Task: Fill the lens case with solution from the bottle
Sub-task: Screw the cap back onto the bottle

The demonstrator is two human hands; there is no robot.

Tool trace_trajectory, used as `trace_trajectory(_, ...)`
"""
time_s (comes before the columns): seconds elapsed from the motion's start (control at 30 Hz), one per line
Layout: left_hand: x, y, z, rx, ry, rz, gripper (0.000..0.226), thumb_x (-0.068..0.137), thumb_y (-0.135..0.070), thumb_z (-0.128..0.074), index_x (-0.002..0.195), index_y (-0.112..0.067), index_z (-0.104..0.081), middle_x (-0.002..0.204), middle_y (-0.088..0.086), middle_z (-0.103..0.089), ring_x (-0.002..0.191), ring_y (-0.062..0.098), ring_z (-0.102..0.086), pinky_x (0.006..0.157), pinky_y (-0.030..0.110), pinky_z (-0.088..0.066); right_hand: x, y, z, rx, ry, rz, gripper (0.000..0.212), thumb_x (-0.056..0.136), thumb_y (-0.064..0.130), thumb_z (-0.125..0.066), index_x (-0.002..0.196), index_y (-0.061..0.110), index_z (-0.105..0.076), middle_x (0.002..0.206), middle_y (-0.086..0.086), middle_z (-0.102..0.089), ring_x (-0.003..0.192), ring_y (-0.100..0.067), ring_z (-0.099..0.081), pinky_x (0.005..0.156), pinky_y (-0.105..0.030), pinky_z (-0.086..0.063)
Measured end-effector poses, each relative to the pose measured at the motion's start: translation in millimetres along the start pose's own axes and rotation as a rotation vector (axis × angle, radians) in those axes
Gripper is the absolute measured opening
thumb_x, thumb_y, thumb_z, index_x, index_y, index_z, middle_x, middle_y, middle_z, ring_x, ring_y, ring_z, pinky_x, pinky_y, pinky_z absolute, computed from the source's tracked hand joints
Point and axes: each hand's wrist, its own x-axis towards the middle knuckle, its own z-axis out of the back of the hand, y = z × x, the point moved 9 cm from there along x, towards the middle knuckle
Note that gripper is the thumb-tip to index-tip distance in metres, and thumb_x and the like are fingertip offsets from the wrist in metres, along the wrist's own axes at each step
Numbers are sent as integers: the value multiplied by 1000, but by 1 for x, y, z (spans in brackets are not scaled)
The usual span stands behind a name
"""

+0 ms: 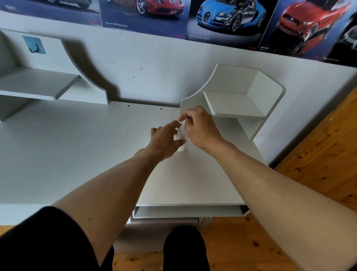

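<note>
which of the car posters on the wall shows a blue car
The blue car poster, second from the right above the desk; its neighbours on both sides show red cars.

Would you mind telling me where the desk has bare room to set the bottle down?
The desk is bare left of the left hand, out to the left shelf. The right corner shelf is bare too. It is crowded only where both hands meet around the white bottle.

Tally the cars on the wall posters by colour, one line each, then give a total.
Red cars: 2, one on the Ferrari poster, one far right.
Blue cars: 1.
Dark or cut off by the frame edge: 2, top left and far right; colour unclear.
Total: 5
</note>
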Motion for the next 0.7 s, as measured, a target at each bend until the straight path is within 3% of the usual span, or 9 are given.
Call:
trace_trajectory(0.23, -1, -1, 2, 5, -20, -11, 49, 85, -28, -66, 132, -23, -52, 121, 1, -69, 118, 22, -60, 92, 33, -23, 12, -2, 6, -124, 7, 19, 14, 88, 19, -61, 90, 9, -71, 95, -9, -69, 86, -20, -62, 71, -22, -40)
trace_trajectory(0.4, -1, -2, 2, 5, -11, -9, 46, 84, -30, -67, 129, -23, -56, 118, 0, -71, 117, 21, -60, 91, 32, -23, 19, -12, 5, -256, 58, -64, 38, 87, 44, -58, 63, 14, -55, 73, -9, -64, 69, -24, -53, 63, -27, -34)
trace_trajectory(0.47, -1, -2, 2, 10, -14, -4, 47, 85, -31, -67, 130, -24, -56, 119, 0, -71, 117, 20, -60, 91, 32, -23, 21, -20, 1, -276, 109, -158, 50, 91, 55, -42, 71, 11, -58, 79, -11, -61, 75, -28, -53, 66, -30, -35)
trace_trajectory(0.57, 0, -2, 2, 11, -5, -4, 47, 84, -31, -68, 130, -26, -57, 118, -1, -71, 116, 19, -61, 91, 32, -23, 24, -20, 2, -233, 116, -205, 50, 92, 49, -33, 96, 10, -64, 100, -15, -64, 87, -30, -53, 72, -33, -37)
trace_trajectory(0.7, 1, -1, 2, 20, 1, 17, 47, 84, -31, -67, 129, -27, -57, 118, -2, -71, 116, 20, -60, 91, 31, -23, 24, -6, 2, -284, 147, -93, 25, 87, 36, -41, 76, 22, -58, 82, -4, -58, 83, -31, -56, 67, -31, -34)
